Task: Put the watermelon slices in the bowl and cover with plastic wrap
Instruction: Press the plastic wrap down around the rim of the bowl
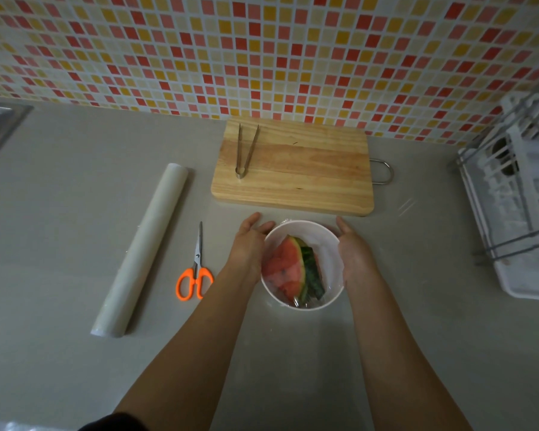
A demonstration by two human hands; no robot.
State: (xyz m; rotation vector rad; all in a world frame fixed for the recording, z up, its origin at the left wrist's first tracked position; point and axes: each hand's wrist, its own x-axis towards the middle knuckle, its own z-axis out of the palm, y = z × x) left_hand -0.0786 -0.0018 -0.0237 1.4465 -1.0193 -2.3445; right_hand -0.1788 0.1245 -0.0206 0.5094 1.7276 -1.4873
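Pressing flimsy, clingy plastic wrap (327, 259) against both sides of the white bowl (299, 226) holding the watermelon slices (285, 269), left hand (250, 244) and right hand (353, 253) flat, fingers straight; probably needing gentle smoothing below the rim

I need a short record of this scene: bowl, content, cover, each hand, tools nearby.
bowl: round white bowl on grey counter
content: red watermelon slices with green rind
cover: clear plastic wrap lies over the bowl
left hand: rests against the bowl's left side
right hand: rests against its right side
nearby: white wrap roll, orange-handled scissors, metal tongs on wooden cutting board
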